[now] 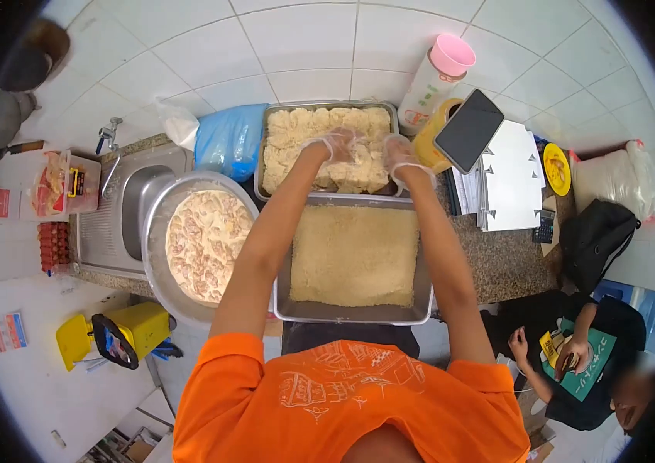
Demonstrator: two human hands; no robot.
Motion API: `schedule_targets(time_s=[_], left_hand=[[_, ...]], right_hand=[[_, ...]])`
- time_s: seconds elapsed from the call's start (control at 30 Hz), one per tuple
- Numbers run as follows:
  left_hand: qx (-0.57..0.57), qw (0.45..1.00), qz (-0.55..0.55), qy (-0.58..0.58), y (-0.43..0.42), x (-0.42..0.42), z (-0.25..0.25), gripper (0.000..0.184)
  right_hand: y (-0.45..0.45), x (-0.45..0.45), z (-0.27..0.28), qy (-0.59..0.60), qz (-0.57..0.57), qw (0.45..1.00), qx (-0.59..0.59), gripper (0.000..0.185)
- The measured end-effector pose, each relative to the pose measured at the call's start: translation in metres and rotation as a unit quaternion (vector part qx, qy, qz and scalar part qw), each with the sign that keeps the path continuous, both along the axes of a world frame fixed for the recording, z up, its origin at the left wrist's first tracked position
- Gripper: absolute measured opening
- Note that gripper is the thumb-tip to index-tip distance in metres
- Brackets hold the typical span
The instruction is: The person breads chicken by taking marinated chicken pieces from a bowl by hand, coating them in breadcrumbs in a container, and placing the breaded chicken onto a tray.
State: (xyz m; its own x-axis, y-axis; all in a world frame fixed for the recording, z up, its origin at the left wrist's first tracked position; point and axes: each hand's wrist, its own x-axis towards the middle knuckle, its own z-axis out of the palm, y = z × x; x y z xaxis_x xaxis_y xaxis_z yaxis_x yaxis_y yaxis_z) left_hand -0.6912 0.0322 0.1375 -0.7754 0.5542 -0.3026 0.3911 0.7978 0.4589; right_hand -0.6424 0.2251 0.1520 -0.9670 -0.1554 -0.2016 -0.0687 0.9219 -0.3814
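Both my hands wear clear plastic gloves. My left hand lies over the breaded pieces, fingers stretched toward the right. At the right edge of the same metal tray is my right hand, its fingers stretched forward beside the pieces. I see nothing plainly held in either hand, though the gloves blur the fingertips. Breaded pieces sit packed in rows across that tray. Nearer to me, a second metal tray holds a level bed of pale breadcrumbs. On its left stands a metal bowl of raw meat in creamy batter.
A blue plastic bag and a sink are at the left. A phone leans on a yellow container, beside a bottle with a pink cup and white binders. Another person sits at lower right.
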Motion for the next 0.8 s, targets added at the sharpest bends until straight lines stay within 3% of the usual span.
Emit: schedule_targets(time_s=[0.07, 0.1, 0.2, 0.27, 0.33, 0.4, 0.5, 0.57, 0.63, 0.7, 0.77, 0.8], left_hand=[[0.054, 0.998, 0.016, 0.008, -0.001, -0.015, -0.025, 0.064], [0.086, 0.996, 0.023, 0.02, -0.001, -0.005, -0.002, 0.059], [0.074, 0.997, 0.024, 0.018, -0.011, 0.003, -0.044, 0.054], [0.116, 0.992, 0.049, 0.021, -0.017, 0.027, -0.021, 0.052], [0.166, 0.98, 0.091, 0.06, -0.034, 0.069, 0.005, 0.048], [0.212, 0.956, 0.131, 0.152, -0.065, 0.11, 0.025, 0.045], [0.292, 0.919, 0.262, 0.026, -0.13, 0.177, 0.035, 0.041], [0.215, 0.908, 0.313, 0.177, -0.177, 0.223, 0.031, 0.039], [0.056, 0.889, 0.425, 0.161, -0.227, 0.274, 0.017, 0.034], [-0.099, 0.88, 0.435, 0.159, -0.293, 0.322, -0.04, 0.032], [-0.093, 0.88, 0.459, 0.082, -0.329, 0.359, -0.05, 0.032], [-0.088, 0.879, 0.467, 0.04, -0.339, 0.372, -0.056, 0.032]], right_hand=[[-0.002, -0.017, -0.023, 0.076, 0.026, 0.996, 0.025, 0.043], [-0.002, -0.015, -0.024, 0.041, 0.008, 0.998, 0.038, 0.041], [-0.005, 0.0, -0.041, -0.044, -0.008, 0.996, 0.071, 0.038], [0.003, 0.003, -0.076, -0.063, 0.026, 0.993, 0.093, 0.037], [-0.003, 0.008, -0.023, -0.136, 0.077, 0.972, 0.176, 0.036], [-0.023, -0.004, -0.009, -0.147, 0.02, 0.984, 0.099, 0.032], [-0.102, 0.036, 0.059, 0.037, 0.067, 0.997, -0.02, 0.027], [-0.164, 0.067, 0.073, 0.013, 0.157, 0.977, -0.142, 0.023], [-0.219, 0.099, 0.049, 0.075, 0.31, 0.939, -0.128, 0.023], [-0.271, 0.131, 0.008, -0.04, 0.358, 0.917, -0.169, 0.026], [-0.324, 0.161, 0.01, -0.056, 0.484, 0.872, 0.033, 0.023], [-0.326, 0.171, -0.01, 0.047, 0.498, 0.865, -0.037, 0.024]])
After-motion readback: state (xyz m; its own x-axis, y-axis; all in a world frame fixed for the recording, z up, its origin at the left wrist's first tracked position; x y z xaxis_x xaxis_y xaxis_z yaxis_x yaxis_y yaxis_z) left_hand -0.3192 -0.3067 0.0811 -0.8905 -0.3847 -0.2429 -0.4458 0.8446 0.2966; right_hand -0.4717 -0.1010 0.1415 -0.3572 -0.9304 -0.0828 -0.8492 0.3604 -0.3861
